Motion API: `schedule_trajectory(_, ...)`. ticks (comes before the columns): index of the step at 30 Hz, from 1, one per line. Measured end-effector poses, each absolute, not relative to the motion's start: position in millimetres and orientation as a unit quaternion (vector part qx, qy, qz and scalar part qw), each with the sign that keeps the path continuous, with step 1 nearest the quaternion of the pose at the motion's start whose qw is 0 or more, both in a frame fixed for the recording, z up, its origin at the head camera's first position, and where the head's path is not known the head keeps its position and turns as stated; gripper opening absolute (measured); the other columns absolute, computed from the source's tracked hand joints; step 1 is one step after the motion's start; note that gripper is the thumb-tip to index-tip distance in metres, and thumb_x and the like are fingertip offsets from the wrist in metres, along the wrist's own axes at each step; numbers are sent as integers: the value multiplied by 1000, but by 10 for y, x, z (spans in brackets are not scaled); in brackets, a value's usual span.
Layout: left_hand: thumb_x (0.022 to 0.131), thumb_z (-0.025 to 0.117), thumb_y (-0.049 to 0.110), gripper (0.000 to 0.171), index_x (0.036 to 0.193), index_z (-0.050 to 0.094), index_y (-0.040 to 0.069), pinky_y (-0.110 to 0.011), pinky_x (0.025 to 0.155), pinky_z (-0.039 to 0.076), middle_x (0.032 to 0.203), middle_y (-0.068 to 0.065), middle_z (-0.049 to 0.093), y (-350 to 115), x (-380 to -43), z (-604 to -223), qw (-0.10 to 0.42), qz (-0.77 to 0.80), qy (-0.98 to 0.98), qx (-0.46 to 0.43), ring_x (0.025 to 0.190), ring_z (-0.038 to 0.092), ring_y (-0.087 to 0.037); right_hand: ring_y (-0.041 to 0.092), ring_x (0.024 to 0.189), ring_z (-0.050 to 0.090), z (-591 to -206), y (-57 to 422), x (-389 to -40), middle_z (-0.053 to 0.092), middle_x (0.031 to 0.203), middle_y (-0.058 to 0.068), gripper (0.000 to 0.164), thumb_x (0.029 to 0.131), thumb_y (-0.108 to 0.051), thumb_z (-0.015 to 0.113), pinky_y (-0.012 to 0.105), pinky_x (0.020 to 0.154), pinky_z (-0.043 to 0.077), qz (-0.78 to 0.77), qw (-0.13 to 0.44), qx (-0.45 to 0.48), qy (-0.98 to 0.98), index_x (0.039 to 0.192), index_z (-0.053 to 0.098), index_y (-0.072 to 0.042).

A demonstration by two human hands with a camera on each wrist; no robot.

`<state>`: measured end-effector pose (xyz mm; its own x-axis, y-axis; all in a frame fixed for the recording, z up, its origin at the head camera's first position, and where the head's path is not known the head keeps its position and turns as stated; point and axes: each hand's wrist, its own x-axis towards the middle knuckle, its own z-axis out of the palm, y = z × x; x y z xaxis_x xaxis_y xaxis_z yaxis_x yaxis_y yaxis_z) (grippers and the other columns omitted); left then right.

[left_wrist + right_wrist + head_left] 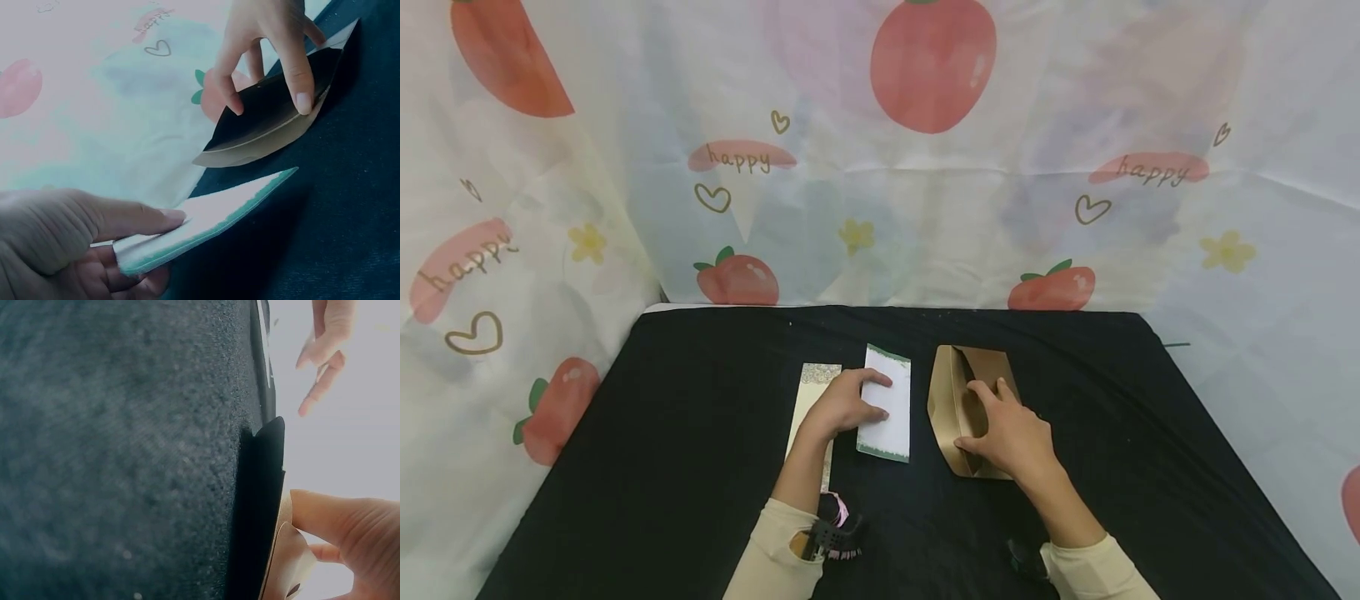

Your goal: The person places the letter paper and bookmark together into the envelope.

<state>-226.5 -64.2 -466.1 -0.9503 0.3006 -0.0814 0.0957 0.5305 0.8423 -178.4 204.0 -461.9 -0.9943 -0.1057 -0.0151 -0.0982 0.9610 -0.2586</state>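
Left forearm and right forearm reach forward, angled inward. Left hand pinches, thumb opposite fingers. Right hand grips from above, thumb spread well apart from bent fingers.

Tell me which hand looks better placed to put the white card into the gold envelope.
Probably the left hand: it pinches the white card beside the gold envelope, while the right hand is busy at the envelope's open mouth.

The envelope looks like smooth, faintly glossy paper, the card and slip matt paper, the tablecloth rough, matt cloth, the backdrop creased fabric.
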Motion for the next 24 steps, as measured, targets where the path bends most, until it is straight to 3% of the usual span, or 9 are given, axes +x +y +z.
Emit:
schedule_trajectory(6, 78, 77, -13, 54, 127, 68, 8, -50, 89, 54, 140, -20, 57, -631, -2260, -4650, 101, 497, 853, 125, 119, 56, -36, 43, 75, 65, -4619, 2042, -1777, 40, 152, 35, 91, 74, -45, 93, 61, 62, 52, -134, 14, -51, 990, 149, 50, -16)
schedule_trajectory(17, 83, 77, -11, 53, 131, 63, 9, -47, 87, 55, 135, -19, 59, -572, -2253, -4623, 96, 526, 835, 125, 111, 61, -32, 59, 109, 60, -4581, 2064, -1773, 33, 155, 37, 101, 67, -43, 97, 76, 77, 47, -161, 36, -59, 984, 150, 47, -16)
schedule_trajectory(24, 84, 78, -10, 60, 137, 57, 10, -47, 87, 55, 137, -19, 57, -510, -2254, -4642, 94, 539, 827, 129, 113, 61, -33, 58, 108, 61, -4577, 2071, -1781, 32, 156, 37, 103, 66, -43, 98, 74, 76, 49, -166, 39, -62, 983, 151, 46, -16)
